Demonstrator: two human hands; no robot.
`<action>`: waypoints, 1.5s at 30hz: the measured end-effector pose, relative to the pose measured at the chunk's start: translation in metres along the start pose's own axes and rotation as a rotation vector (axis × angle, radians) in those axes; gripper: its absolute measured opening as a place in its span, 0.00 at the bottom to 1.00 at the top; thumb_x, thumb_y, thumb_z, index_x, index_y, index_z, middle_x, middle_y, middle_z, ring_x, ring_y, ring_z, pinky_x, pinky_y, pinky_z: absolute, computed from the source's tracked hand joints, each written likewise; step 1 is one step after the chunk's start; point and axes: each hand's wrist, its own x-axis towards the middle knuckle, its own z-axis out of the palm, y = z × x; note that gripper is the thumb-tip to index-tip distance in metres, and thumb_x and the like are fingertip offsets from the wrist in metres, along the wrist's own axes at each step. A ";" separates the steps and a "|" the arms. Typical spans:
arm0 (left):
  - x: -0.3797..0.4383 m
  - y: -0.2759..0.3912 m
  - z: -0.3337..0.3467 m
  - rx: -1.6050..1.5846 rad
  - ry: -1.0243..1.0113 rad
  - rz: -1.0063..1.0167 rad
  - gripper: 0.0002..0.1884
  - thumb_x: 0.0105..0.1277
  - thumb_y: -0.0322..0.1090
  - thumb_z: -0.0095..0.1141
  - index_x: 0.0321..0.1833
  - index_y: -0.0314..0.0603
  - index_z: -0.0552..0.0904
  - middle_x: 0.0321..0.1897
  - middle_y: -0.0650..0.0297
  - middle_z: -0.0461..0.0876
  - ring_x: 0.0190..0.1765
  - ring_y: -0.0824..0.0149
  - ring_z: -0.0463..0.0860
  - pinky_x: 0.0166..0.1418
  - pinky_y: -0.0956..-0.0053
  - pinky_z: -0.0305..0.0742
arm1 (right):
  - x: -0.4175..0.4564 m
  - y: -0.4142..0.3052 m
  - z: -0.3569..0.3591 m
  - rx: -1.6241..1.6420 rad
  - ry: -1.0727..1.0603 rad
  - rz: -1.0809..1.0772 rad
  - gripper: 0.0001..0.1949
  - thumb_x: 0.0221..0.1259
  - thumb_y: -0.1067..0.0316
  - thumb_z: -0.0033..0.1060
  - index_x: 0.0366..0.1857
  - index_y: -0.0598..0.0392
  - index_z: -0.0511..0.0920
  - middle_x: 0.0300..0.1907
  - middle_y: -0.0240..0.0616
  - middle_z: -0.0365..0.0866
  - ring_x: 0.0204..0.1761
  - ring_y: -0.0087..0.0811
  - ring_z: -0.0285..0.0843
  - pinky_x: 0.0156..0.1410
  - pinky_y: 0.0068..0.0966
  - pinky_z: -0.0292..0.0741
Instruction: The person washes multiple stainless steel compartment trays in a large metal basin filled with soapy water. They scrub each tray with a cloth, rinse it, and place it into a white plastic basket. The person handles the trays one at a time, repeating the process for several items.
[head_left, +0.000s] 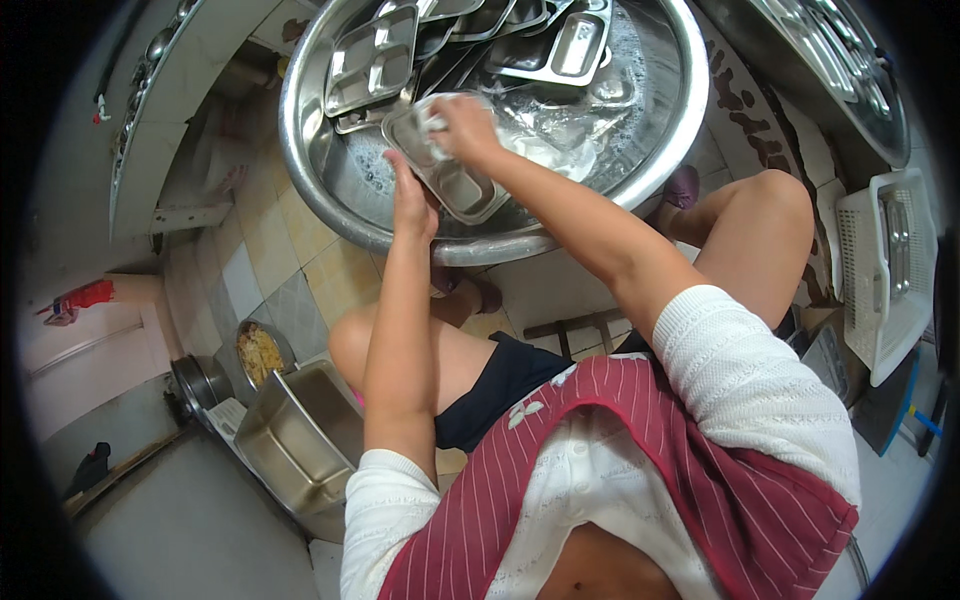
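My left hand (414, 201) grips the near left edge of a stainless steel compartment tray (463, 187), which is tilted over a large round metal basin (495, 251). Against the tray's upper face my right hand (466, 129) presses a white cloth (434, 126); the hand looks slightly blurred. Sudsy water (637, 82) lies in the basin. More compartment trays are heaped at its far side, among them one leaning at the left (373, 60) and one at the right (579, 45). Something white and soft (559, 154) floats partly hidden behind my right forearm.
On the floor at left stand a deep rectangular steel pan (300, 442) and a round bowl of food scraps (259, 354). A white plastic basket (862, 277) holding metal trays is at right. Above it juts a metal vessel with more trays (832, 60). Ladles (159, 45) line the left edge.
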 end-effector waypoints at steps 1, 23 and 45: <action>0.002 -0.003 -0.007 0.146 0.011 -0.043 0.32 0.69 0.57 0.40 0.64 0.37 0.63 0.59 0.56 0.70 0.60 0.61 0.71 0.62 0.67 0.67 | -0.002 0.011 0.009 0.131 -0.065 0.303 0.16 0.50 0.59 0.61 0.41 0.54 0.77 0.40 0.49 0.78 0.43 0.46 0.76 0.49 0.38 0.72; 0.001 0.007 -0.022 0.209 0.128 -0.116 0.25 0.40 0.18 0.47 0.48 0.37 0.73 0.35 0.63 0.74 0.36 0.65 0.75 0.39 0.73 0.76 | 0.027 0.053 0.009 0.195 -0.203 0.312 0.21 0.55 0.64 0.48 0.56 0.50 0.71 0.56 0.53 0.69 0.59 0.52 0.65 0.64 0.39 0.64; 0.006 0.003 -0.028 -0.003 0.082 -0.255 0.24 0.69 0.51 0.45 0.54 0.34 0.71 0.44 0.52 0.79 0.43 0.56 0.82 0.48 0.62 0.80 | -0.043 0.018 -0.018 0.358 -0.714 0.667 0.27 0.51 0.61 0.58 0.54 0.66 0.67 0.54 0.59 0.71 0.55 0.50 0.73 0.59 0.37 0.70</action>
